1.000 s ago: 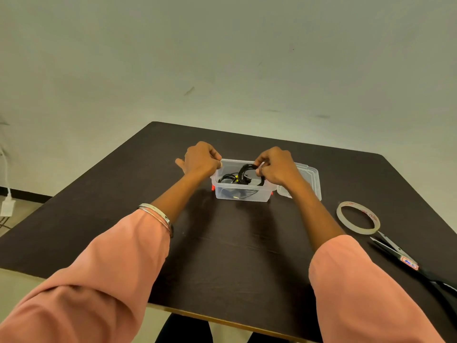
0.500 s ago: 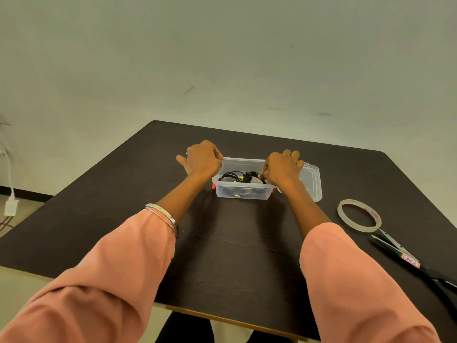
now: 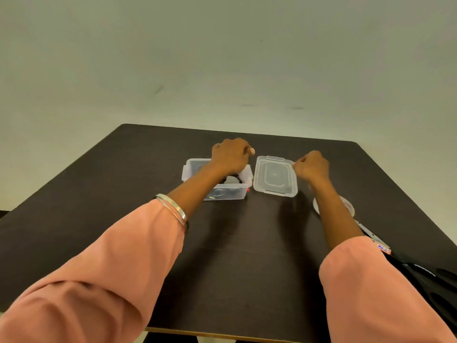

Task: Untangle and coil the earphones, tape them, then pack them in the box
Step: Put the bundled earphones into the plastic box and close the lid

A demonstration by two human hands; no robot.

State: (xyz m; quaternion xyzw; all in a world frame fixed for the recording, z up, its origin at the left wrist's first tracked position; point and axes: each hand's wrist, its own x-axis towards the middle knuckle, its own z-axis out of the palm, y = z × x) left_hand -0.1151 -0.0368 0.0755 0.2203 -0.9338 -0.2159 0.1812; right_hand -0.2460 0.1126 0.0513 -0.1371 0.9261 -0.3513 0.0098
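The task looks almost finished: the earphones (image 3: 228, 182) lie as a dark bundle inside the clear box (image 3: 222, 191), which stands near the middle of the tabletop (image 3: 123, 194), a little toward its far edge. Whether they are neatly coiled and taped I cannot tell, because the left forearm crosses over the box and hides most of the inside. The left hand (image 3: 231, 157) rests over the far right corner of the box with its fingers curled down; if it grips the rim or only presses on it is not clear. The lid (image 3: 274, 175) lies flat just beside the box, on its right, and is not yet on. The right hand (image 3: 312, 167) is curled at the lid's right edge and seems to pinch it (the fingertips themselves are hidden). The tape roll (image 3: 348, 206) and the scissors (image 3: 420, 268) lie toward the right edge, partly behind the right arm. In my judgement only closing the box is left.
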